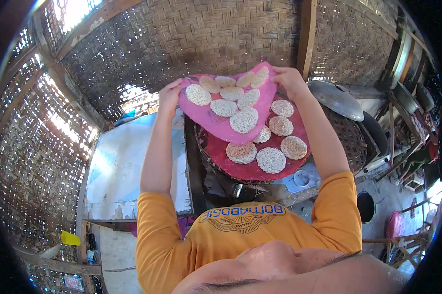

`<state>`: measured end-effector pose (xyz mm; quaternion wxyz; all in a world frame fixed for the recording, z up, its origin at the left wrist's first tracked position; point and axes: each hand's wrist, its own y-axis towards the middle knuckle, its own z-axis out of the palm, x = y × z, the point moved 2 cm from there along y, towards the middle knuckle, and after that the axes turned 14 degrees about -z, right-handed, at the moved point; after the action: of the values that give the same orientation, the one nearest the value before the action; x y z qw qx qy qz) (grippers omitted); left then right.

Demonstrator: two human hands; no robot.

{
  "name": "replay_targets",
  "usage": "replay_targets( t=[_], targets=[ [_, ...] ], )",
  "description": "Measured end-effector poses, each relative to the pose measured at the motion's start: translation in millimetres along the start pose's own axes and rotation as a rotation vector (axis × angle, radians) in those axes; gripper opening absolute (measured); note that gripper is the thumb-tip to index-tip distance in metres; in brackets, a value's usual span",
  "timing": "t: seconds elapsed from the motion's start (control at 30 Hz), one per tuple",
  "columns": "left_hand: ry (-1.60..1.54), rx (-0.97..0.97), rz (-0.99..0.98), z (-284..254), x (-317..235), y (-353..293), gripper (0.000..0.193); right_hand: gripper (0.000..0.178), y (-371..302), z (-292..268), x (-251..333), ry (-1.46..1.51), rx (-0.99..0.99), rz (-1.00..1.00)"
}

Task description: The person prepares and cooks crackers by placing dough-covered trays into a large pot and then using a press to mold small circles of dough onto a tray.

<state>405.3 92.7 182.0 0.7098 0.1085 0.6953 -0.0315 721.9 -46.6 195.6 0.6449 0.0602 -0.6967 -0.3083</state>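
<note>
My left hand (170,95) is closed on the left edge of a pink cloth (206,115). On the opposite side, my right hand (290,81) grips the cloth's far right corner. Held up and tilted between them, the cloth bears several pale round crackers (244,120) that look made of coiled strands. Beneath it, a round tray lined with red cloth (245,173) carries more such crackers (271,160). The raised cloth hides the tray's far left part.
A worn white-blue tabletop (132,166) stands left of the tray. At the right are a metal lid (336,100), a dark pan (375,132) and a clear cup (301,178). Woven bamboo walls (206,39) close off the far side. A black bucket (366,207) sits lower right.
</note>
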Motion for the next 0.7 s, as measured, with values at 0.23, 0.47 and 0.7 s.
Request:
replay_targets(
  t=[0.23, 0.47, 0.7],
  targets=[
    [0.066, 0.044, -0.046, 27.8, 30.5, -11.5, 0.030, 0.043, -54.0, -28.7, -6.0, 0.034, -0.124, 0.044],
    [0.092, 0.012, -0.134, 25.8, 57.2, -23.1, 0.026, 0.045, -86.3, -53.7, -35.8, -0.086, -0.099, 0.083],
    [0.127, 0.061, -0.263, 11.9, 90.5, -13.2, 0.033, 0.043, -92.1, -70.1, -47.7, -0.310, 0.026, 0.220]
  ],
)
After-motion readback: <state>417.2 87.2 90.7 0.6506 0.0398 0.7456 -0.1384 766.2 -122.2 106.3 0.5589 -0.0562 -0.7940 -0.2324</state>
